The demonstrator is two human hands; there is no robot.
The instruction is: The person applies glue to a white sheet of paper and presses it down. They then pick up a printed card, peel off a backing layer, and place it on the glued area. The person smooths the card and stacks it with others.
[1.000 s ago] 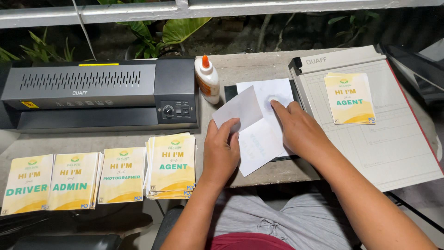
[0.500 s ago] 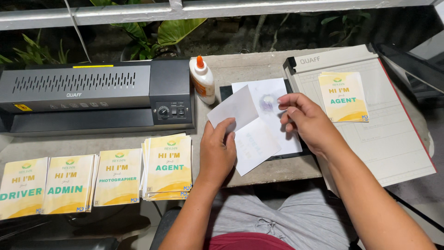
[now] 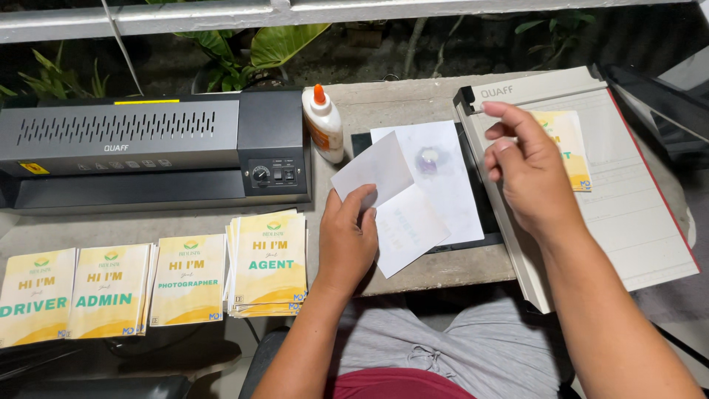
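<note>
- Head view is showing the left hand [image 3: 353, 238] pressing down on two white card pieces at the near edge of the concrete table [image 3: 413, 96], fingers curled and thumb pinching the lower edge of the folded-up card [image 3: 371, 168].
- That upper card is tilting up and away from the table, its long axis running from near-left to far-right, while the flat card [image 3: 408, 230] is lying face down just to the right of the left thumb, faint print showing through.
- The right hand [image 3: 526, 177] is hovering loosely open above the left edge of the paper trimmer [image 3: 635, 222], fingers half bent and holding nothing.
- A larger white sheet [image 3: 443, 185] with a purplish smudge is resting on a dark mat between the two hands, nearer to the right hand.
- A yellow printed card [image 3: 572, 148] is lying on the trimmer bed, partly hidden behind the right hand's fingers.
- The white glue bottle [image 3: 324, 125] with an orange tip is standing upright beside the laminator [image 3: 148, 148], beyond the left hand.
- Four stacks of yellow cards [image 3: 269, 262] are lying in a row left of the left forearm.
</note>
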